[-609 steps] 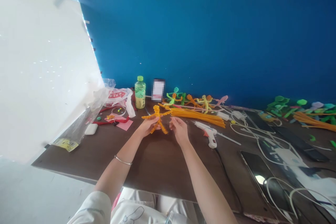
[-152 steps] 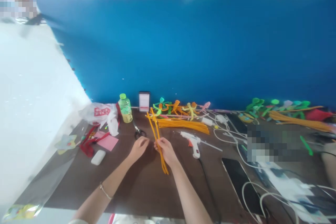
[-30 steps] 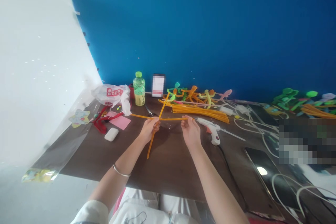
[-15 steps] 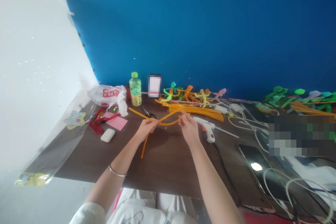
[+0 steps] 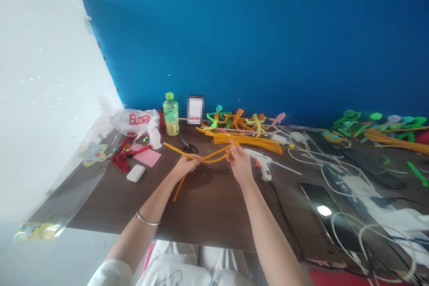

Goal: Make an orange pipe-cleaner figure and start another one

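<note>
Orange pipe cleaners (image 5: 214,159) stretch between my two hands above the dark table. My left hand (image 5: 186,165) pinches them where they cross; one end sticks out to the upper left and another hangs down below. My right hand (image 5: 238,159) is closed on the far ends, where two strands come together. Just behind my hands lies a bundle of orange pipe cleaners (image 5: 250,142). A white glue gun (image 5: 263,163) rests to the right of my right hand. Scissors (image 5: 189,147) lie behind my left hand.
A green-capped bottle (image 5: 170,115) and a propped phone (image 5: 195,109) stand at the back. Pipe-cleaner figures (image 5: 238,119) sit along the wall. Left are a plastic bag (image 5: 134,123) and a white case (image 5: 136,173); right, a dark phone (image 5: 330,216) among cables.
My right hand has brought the strand ends together, narrowing the gap between the two strands. My left hand keeps its pinch at the crossing. The view has shifted slightly.
</note>
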Demonstrator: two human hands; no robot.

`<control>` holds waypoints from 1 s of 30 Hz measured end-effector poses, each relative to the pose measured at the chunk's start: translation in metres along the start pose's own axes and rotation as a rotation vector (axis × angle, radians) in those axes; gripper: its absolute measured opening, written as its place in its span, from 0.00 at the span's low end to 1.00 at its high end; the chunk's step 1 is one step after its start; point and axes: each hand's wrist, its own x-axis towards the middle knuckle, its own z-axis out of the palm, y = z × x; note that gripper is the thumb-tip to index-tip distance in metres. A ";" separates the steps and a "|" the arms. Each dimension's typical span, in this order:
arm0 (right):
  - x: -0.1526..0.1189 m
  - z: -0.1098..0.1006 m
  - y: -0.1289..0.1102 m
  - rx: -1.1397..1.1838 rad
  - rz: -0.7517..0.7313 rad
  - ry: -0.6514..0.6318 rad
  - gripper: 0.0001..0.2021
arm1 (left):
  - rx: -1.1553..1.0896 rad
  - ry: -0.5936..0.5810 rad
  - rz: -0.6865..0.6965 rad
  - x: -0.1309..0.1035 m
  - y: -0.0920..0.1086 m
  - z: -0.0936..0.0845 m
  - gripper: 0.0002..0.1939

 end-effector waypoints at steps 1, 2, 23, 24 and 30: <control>0.000 0.000 0.000 -0.005 0.011 -0.009 0.17 | 0.007 -0.001 -0.001 0.000 -0.001 0.000 0.08; 0.000 -0.001 -0.001 -0.011 0.020 -0.017 0.18 | 0.015 -0.002 -0.002 0.000 -0.001 -0.001 0.09; 0.006 -0.002 0.003 0.226 0.007 0.192 0.11 | -0.442 -0.075 -0.015 -0.006 0.018 -0.011 0.12; 0.008 -0.003 0.004 0.241 -0.003 0.203 0.11 | -0.484 -0.078 -0.026 -0.007 0.020 -0.014 0.11; 0.013 -0.007 0.009 0.348 -0.045 0.313 0.10 | -0.866 -0.005 0.004 -0.013 0.031 -0.028 0.06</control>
